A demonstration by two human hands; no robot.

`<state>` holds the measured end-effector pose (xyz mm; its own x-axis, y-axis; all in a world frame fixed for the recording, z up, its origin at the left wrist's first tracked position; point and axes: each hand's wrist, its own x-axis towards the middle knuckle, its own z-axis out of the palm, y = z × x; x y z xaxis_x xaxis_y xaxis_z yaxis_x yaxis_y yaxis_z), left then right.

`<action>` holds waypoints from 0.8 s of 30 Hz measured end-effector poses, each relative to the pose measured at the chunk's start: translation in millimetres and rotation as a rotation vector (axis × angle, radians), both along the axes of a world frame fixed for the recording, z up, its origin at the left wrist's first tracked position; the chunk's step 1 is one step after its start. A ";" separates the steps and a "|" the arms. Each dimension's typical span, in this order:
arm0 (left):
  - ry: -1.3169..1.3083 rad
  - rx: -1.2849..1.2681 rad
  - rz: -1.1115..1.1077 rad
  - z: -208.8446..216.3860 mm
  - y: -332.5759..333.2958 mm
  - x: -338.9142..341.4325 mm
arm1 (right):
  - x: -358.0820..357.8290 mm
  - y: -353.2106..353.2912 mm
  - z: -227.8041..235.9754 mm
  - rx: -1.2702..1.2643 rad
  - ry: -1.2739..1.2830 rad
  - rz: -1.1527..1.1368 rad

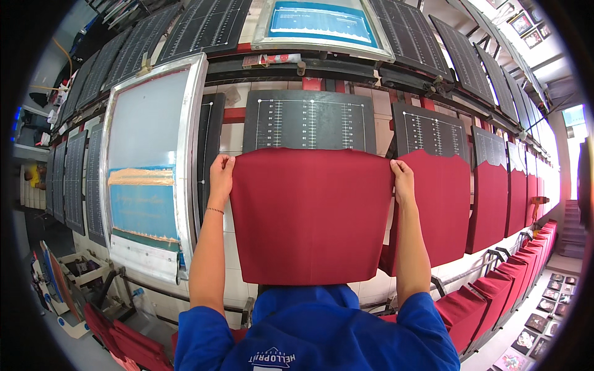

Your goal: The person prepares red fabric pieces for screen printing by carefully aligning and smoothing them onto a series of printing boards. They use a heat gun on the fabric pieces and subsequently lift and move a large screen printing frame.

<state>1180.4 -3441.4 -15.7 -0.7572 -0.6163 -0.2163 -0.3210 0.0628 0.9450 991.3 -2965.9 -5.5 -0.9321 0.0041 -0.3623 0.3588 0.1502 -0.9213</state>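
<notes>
A dark red cloth (312, 216) lies over the lower part of a black board (309, 120) printed with white ruler marks. My left hand (221, 176) pinches the cloth's far left corner, thumb against fingers. At the far right corner my right hand (402, 178) grips the cloth in the same way. Its far edge runs nearly straight between both hands, and the board's marked far end shows beyond it. To the left of my left hand stands a metal-framed printing screen (151, 127) with a blue stencil and a gold ink streak.
To the right, more marked boards (431, 133) carry red cloths (433, 216). A second framed screen (322, 28) rests across the far row of boards. A squeegee (145, 258) lies at the left screen's near end. More red cloths (495, 294) hang along the near right.
</notes>
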 end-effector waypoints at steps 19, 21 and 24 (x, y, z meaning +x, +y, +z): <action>-0.015 -1.080 -0.164 15.0 38.1 -23.7 | 17.9 -65.0 1.4 0.942 0.792 0.168; 0.106 -1.044 -0.499 18.0 69.5 -22.1 | 50.2 -123.2 39.9 0.869 0.853 0.616; -0.098 -1.145 -0.443 14.5 90.4 -35.4 | 56.7 -159.8 21.9 0.953 0.915 0.900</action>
